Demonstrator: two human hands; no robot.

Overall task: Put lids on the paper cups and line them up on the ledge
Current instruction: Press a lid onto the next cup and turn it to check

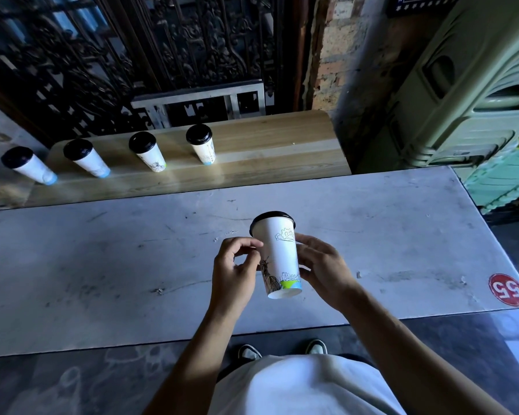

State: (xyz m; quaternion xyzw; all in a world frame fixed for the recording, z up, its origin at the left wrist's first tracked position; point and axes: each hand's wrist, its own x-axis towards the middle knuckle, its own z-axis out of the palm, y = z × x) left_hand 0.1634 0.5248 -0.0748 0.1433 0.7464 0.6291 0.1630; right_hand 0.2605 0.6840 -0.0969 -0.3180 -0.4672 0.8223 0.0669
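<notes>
A white paper cup [280, 253] with printed drawings and a black lid [271, 217] is held in the air above the grey table [102, 265], tilted away from me. My right hand [324, 271] grips its right side. My left hand [237, 271] touches its left side with the fingertips. Several lidded cups stand in a row on the wooden ledge [267, 145] behind the table: the nearest one [201, 143], a second [146, 151] and a third [86, 157], with another [27, 164] at the far left.
A dark ornate metal gate [162, 49] and a brick wall [333, 55] rise behind the ledge. A green plastic cabin [476, 100] stands at the right. A red round sticker marked 55 [507, 289] lies on the table's right corner. My shoes show below the table edge.
</notes>
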